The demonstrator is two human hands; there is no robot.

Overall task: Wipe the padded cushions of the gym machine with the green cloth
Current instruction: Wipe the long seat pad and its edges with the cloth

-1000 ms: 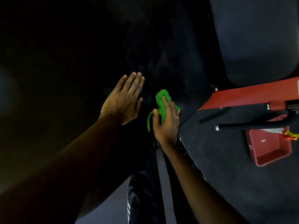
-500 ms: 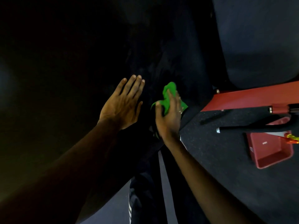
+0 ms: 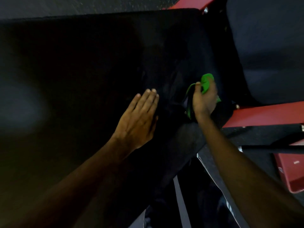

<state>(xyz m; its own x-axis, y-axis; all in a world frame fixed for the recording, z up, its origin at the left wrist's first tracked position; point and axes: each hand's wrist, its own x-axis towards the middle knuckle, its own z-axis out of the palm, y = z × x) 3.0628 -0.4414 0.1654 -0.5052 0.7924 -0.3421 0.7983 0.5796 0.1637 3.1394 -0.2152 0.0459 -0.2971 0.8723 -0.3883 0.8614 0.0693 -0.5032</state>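
Note:
A wide black padded cushion [image 3: 82, 63] fills the left and middle of the head view. My left hand [image 3: 138, 119] lies flat on it, fingers together and extended, holding nothing. My right hand [image 3: 204, 99] grips the green cloth [image 3: 207, 82] and presses it against the cushion's right edge; part of the cloth hangs below my palm. A second dark cushion [image 3: 266, 46] stands at the upper right, apart from both hands.
The machine's red steel frame [image 3: 263, 115] runs right of my right hand, with a bolt beside it. A black bar [image 3: 271, 148] and a red tray-like part [image 3: 292, 171] sit at the right edge. Dark speckled floor lies below. My legs show at the bottom.
My right hand has slid the green cloth up and to the right along the cushion's edge. My left hand has stayed flat on the pad. The view has tilted up, showing the cushion's top edge.

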